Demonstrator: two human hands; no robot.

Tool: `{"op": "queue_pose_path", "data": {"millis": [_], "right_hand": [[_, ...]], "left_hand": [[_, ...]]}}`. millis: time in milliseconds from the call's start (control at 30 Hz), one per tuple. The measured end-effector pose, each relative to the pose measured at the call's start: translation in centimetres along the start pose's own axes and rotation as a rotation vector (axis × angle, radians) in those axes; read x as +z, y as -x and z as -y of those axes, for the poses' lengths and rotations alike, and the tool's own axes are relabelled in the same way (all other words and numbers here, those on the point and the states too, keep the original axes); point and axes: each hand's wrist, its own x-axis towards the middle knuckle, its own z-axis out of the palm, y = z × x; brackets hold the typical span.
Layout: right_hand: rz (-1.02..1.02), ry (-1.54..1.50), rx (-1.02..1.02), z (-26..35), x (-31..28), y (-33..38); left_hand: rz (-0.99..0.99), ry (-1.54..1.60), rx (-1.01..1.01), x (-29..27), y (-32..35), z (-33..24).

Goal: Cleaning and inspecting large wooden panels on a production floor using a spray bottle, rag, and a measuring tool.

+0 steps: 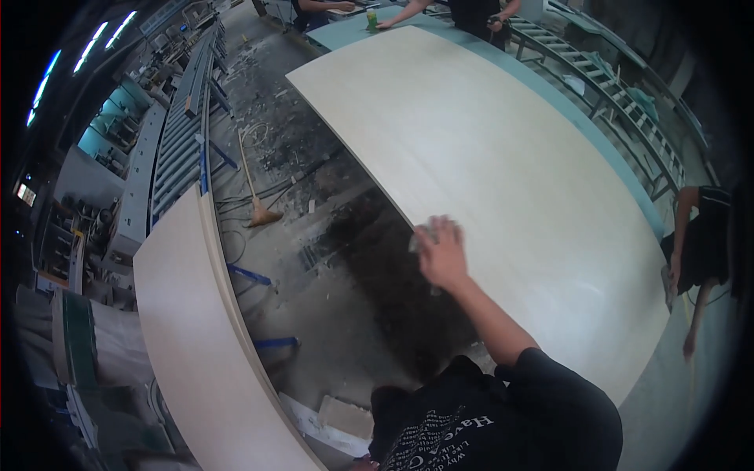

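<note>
A large pale wood panel (503, 157) lies in front of me with a thin, straight near edge on its left side. My right hand (441, 255) rests over that edge, fingers slightly blurred and bent around a greyish thin pad (415, 242). The pad shows beside the fingers and below the palm; its exact kind cannot be made out. Only a sliver of my left hand (365, 464) appears at the lower edge, beside my dark shirt, with its fingers hidden.
Another pale panel (184, 314) lies to the left, near a roller conveyor (184, 149). Beneath the large panel is a green-blue table (597, 141). A broom (263, 212) lies on the littered floor. Co-workers stand at the far end and right edge, one with a green object (371, 20).
</note>
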Motion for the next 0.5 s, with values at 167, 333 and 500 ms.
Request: {"op": "queue_pose_path", "data": {"millis": [167,333,500], "right_hand": [[-0.033,-0.025,0.059,4.4,7.4,-15.8],[-0.114,-0.122,0.267,-0.2,12.7,-32.5],[-0.158,0.093,0.585,2.2,15.8,-40.6]], "left_hand": [[-0.145,-0.072,0.244,-5.5,-10.9,4.7],[0.131,-0.237,0.201,-17.1,-28.8,12.0],[-0.465,-0.205,0.352,-31.0,-50.2,16.6]]}}
